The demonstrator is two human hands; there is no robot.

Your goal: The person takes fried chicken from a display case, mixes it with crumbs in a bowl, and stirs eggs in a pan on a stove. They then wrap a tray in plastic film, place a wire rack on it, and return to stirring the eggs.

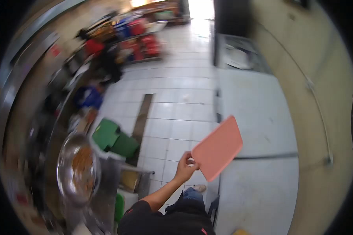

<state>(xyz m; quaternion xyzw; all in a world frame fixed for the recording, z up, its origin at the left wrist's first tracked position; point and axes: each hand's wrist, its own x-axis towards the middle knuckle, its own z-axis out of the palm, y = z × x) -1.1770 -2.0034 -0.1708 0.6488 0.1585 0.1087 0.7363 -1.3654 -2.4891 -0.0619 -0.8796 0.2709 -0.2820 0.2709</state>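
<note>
My left hand point(186, 167) reaches out from the lower middle, its fingers closed on the near left corner of a flat pink rectangular board point(219, 149) with rounded corners. The board is tilted, and its right part overlaps the edge of the white surface point(259, 192) in the view. Whether the two touch, I cannot tell. No part of my right hand shows.
A metal bowl point(97, 172) with orange-brown bits stands on the left counter. Beyond it is a green bin point(115, 139) on the tiled floor point(172, 105). Shelves hold red containers point(150, 45) farther back. Metal equipment point(245, 55) adjoins the white surface by the right wall.
</note>
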